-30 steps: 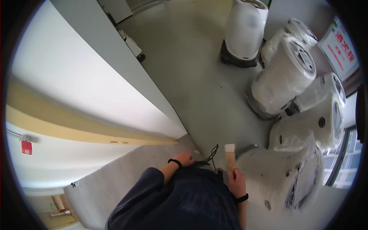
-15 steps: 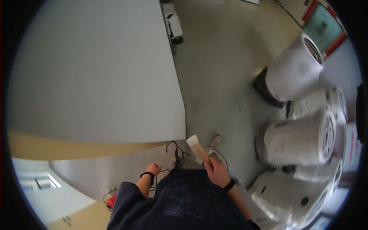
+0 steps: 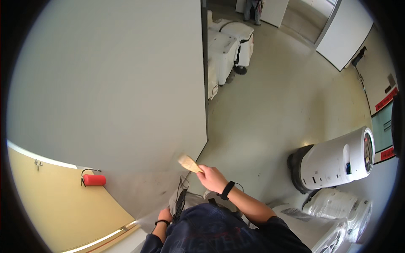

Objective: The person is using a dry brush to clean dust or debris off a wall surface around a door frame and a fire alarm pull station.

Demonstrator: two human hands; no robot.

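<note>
My right hand (image 3: 211,178), a black band on its wrist, is closed around the light wooden handle of a flat brush (image 3: 190,163). The brush points up and left, its pale bristles blurred in front of the lower part of a large grey panel (image 3: 126,92). Whether the bristles touch the panel I cannot tell. Low at my left side hangs my left hand (image 3: 165,215), fingers curled in. Anything inside its fingers is hidden. Beside it dangle black cables (image 3: 181,198).
On the right stands a tall white rounded machine (image 3: 333,164), with plastic-wrapped ones (image 3: 337,206) nearer me. White floor-cleaning machines (image 3: 228,46) stand beyond the panel's edge. A person (image 3: 254,12) is far off. At left, a red fire extinguisher (image 3: 94,180) is near a cream surface (image 3: 63,206).
My view has swung, bringing the fire extinguisher, the cleaning machines and the far person into sight. My right hand has carried the brush leftward to in front of the panel.
</note>
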